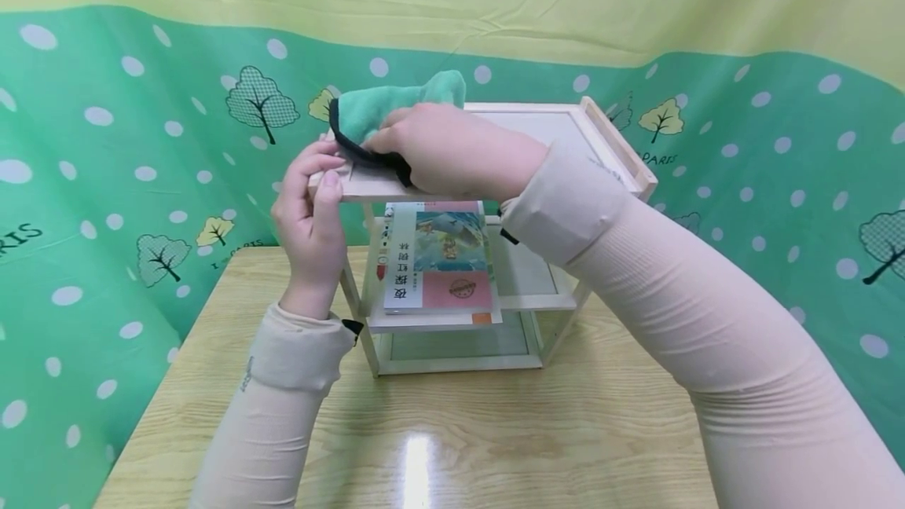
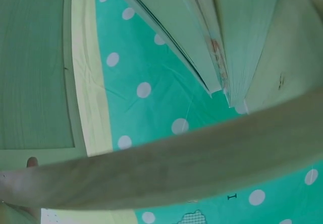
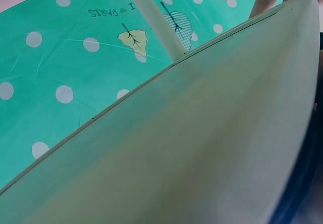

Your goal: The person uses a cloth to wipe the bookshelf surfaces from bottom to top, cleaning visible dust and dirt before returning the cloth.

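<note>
A small white wooden shelf rack (image 1: 488, 193) with several tiers stands on the table. My left hand (image 1: 305, 206) grips the front left corner of its top tier, thumb at the front edge and fingers over the side. On that top panel my right hand (image 1: 459, 149) holds a green cloth (image 1: 385, 104) with black edging, bunched under the fingers near the left end. A blurred wooden bar (image 2: 176, 158) crosses the left wrist view, with a fingertip (image 2: 32, 162) at its left. The cloth is not identifiable in the right wrist view; the panel's surface (image 3: 166, 143) fills much of it.
Books (image 1: 452, 258) lie stacked on the middle tier, their front edges jutting out. A raised wooden rail (image 1: 618, 146) borders the top's right end. The wood-grain table (image 1: 509, 438) extends in front, and a green and yellow patterned curtain (image 1: 212, 61) hangs close behind.
</note>
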Available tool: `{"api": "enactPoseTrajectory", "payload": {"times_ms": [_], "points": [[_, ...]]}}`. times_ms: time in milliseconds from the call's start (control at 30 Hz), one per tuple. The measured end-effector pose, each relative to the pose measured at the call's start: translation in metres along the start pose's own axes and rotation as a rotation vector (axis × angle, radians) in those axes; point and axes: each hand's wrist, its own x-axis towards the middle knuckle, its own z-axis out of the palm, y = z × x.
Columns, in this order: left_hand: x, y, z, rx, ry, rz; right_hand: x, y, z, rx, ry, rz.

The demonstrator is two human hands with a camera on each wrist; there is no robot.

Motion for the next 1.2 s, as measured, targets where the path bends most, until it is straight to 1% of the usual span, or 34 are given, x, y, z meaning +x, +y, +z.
{"api": "enactPoseTrajectory", "payload": {"times_ms": [67,200,400,567,667,733,767,833,967,1033,1100,1200], "points": [[0.0,0.0,0.0,0.007,0.0,-0.001,0.0,-0.001,0.001,-0.006,0.01,-0.004],[0.0,0.0,-0.001,0.022,0.003,0.001,-0.002,-0.001,0.0,-0.007,0.002,-0.014],[0.001,0.0,0.0,0.02,0.002,0.006,-0.012,-0.001,-0.005,0.058,-0.05,-0.013],[0.001,0.001,-0.001,0.028,0.005,0.008,-0.021,0.0,-0.006,0.098,-0.043,-0.051],[0.0,0.001,0.0,0.026,0.01,0.004,-0.023,0.001,-0.006,0.092,-0.044,-0.056],[-0.001,0.001,0.001,0.022,0.008,0.007,-0.024,0.001,-0.008,0.074,-0.076,-0.038],[-0.001,0.001,0.002,0.02,0.006,0.01,-0.024,0.001,-0.01,0.063,-0.106,-0.024],[0.0,0.0,0.002,0.018,0.0,0.022,-0.024,0.0,-0.015,0.04,-0.201,0.026],[-0.001,-0.001,0.002,0.021,-0.006,0.034,-0.022,-0.003,-0.03,-0.02,-0.449,0.129],[-0.001,-0.001,0.002,0.025,-0.01,0.033,-0.019,-0.004,-0.038,-0.045,-0.557,0.18],[-0.001,-0.001,0.001,0.028,-0.009,0.022,-0.015,-0.006,-0.044,-0.062,-0.627,0.221],[-0.001,-0.001,0.0,0.03,-0.012,0.012,-0.008,-0.008,-0.049,-0.083,-0.683,0.28]]}}
